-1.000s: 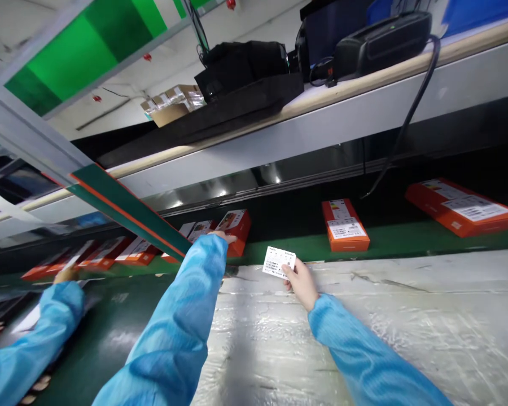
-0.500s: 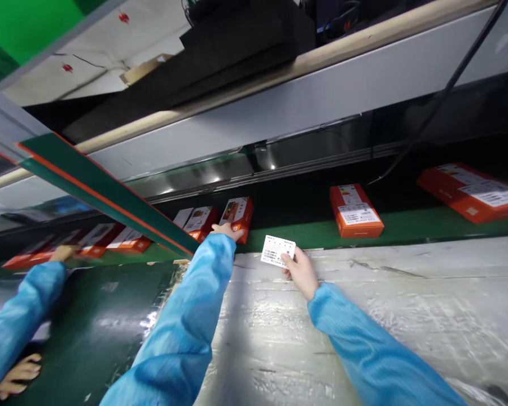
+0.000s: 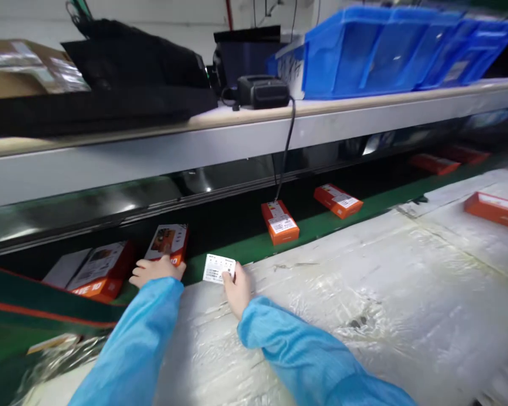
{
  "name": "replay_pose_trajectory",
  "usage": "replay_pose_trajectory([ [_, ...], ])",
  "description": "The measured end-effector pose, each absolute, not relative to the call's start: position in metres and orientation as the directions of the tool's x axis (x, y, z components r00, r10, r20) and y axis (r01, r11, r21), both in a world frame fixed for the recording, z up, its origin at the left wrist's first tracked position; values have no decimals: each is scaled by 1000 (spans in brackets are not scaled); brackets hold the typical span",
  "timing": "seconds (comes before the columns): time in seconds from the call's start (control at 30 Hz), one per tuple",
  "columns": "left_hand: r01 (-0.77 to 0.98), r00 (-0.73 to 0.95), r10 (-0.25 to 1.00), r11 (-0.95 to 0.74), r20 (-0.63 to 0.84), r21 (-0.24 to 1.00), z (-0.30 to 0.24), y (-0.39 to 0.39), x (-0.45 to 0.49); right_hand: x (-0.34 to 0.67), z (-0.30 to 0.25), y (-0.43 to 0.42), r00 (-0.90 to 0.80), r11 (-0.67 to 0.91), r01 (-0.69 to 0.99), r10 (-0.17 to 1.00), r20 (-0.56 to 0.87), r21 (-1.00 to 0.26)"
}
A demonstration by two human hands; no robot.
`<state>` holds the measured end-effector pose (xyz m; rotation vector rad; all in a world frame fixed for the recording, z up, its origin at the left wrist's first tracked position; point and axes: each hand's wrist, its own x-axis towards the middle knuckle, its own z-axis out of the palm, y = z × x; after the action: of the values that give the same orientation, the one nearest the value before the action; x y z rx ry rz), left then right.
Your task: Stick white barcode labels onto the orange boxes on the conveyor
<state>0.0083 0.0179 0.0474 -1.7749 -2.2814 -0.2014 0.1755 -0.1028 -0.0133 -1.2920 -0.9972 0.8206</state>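
Observation:
My left hand (image 3: 163, 269) rests at the near end of a red-orange box (image 3: 169, 239) with a printed picture on top. Its fingers are spread, one lying over the box and the others reaching left beside it. Between thumb and fingers of my right hand (image 3: 237, 287) is a white label sheet (image 3: 215, 268) with small print and barcodes, held just over the belt's near edge. Left of my hands lies another orange box (image 3: 110, 276) with a white panel. To the right sits a box with a white label (image 3: 280, 223) on the green conveyor belt (image 3: 241, 248).
More orange boxes (image 3: 338, 200) lie farther right along the belt, and one box (image 3: 495, 210) is on the plastic-covered table (image 3: 322, 304). Blue bins (image 3: 364, 56) stand on the shelf above. A black cable (image 3: 287, 146) hangs down. A green strip (image 3: 46, 304) crosses at lower left.
My view has swung right, bringing the blue bins in and the other person's arm out of sight. My left hand stays by the box; the label sheet stays in my right hand.

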Motion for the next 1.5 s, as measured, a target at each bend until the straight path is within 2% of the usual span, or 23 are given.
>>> replay_pose_trajectory([
  [0.07,976,-135,944,180,302,-126,51,4,31,189,-13,-97,506,158,159,835,217,-975],
  [0.13,985,16,944,41,328,-167,51,-10,54,204,-12,-90,591,147,216,767,249,-965],
  [0.2,981,181,898,-136,401,-139,45,-20,74,218,-11,-83,641,120,241,725,250,-963],
  [0.3,913,373,761,-405,530,-61,26,-24,95,235,-13,-75,671,102,245,700,244,-964],
  [0.4,818,431,657,-574,619,41,7,-19,100,249,-18,-72,690,90,246,683,240,-965],
  [0.57,760,410,681,-623,607,186,-1,-17,93,260,-17,-65,684,73,284,684,255,-956],
  [0.73,776,282,754,-543,594,321,4,-20,89,240,9,-43,605,16,454,729,322,-891],
  [0.87,801,73,784,-414,616,433,5,-19,70,223,34,-22,545,-106,638,761,351,-763],
  [1.0,860,-106,741,-266,663,436,7,-12,26,225,46,-22,541,-197,741,742,397,-642],
  [1.07,903,-147,736,-173,661,394,11,-6,-2,227,45,-32,477,-144,819,708,520,-555],
  [1.13,929,-188,743,-77,642,361,17,0,-26,225,38,-49,376,-12,877,640,670,-481],
  [1.2,934,-235,742,-6,627,357,24,6,-44,217,26,-71,308,144,875,571,761,-462],
  [1.27,914,-331,721,84,609,398,28,12,-53,203,15,-93,261,264,842,564,784,-470],
  [1.33,869,-454,689,200,566,453,28,17,-54,189,8,-110,199,334,815,605,771,-473],
  [1.4,818,-553,651,306,520,488,23,23,-52,179,7,-117,151,358,803,650,745,-476],
  [1.5,807,-582,620,364,526,465,9,33,-51,174,11,-116,155,348,787,687,709,-509],
])
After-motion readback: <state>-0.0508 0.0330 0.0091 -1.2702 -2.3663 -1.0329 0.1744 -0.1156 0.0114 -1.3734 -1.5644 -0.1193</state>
